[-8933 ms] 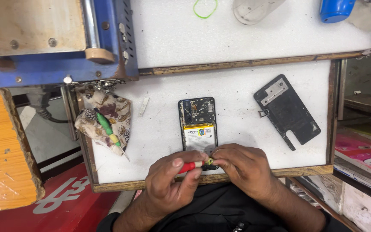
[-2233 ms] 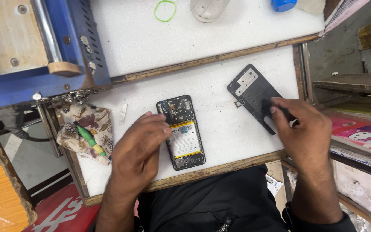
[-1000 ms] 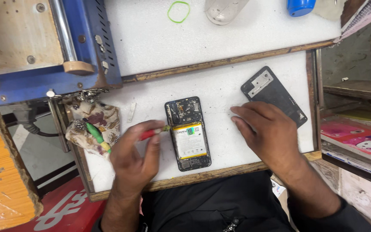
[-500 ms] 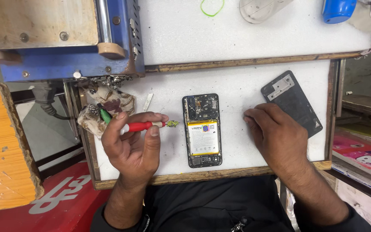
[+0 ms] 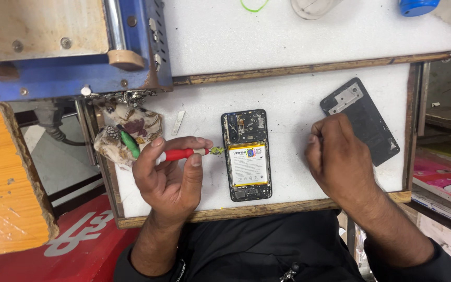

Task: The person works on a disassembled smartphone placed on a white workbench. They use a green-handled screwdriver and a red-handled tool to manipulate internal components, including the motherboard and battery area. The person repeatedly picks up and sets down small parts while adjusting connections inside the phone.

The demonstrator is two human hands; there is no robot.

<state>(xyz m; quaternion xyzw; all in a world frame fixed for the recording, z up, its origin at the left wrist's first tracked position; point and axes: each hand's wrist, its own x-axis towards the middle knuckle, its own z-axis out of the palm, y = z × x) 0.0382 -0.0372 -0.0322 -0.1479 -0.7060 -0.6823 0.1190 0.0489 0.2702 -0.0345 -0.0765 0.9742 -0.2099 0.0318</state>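
Gripping a red-handled screwdriver [image 5: 184,154], the left hand [image 5: 168,177] pinches the handle between thumb and fingertips, palm turned up, which looks like a hold suited to light, fine turning more than to force. The tool lies nearly level, its long axis running left to right, with the metal tip pointing right and ending just beside the left edge of the opened phone [image 5: 246,155], about level with the top of the battery; whether the tip touches the frame cannot be told.

Lying face down on the white tabletop [image 5: 288,94] with its back removed, the phone has its long axis running away from the person, circuit-board end far and battery nearer the body, probably so that the screws and parts face up within reach.

To the right, the right hand [image 5: 340,159] rests knuckles-up on the tabletop, fingers curled under; whether it holds anything small cannot be told. Its far side overlaps the near edge of the dark back cover [image 5: 364,117], which lies tilted, inner side up, well apart from the phone, likely set aside out of the way.

Left of the left hand, a patterned cloth [image 5: 131,130] with a green tool [image 5: 129,144] on it hangs over the tabletop's corner.
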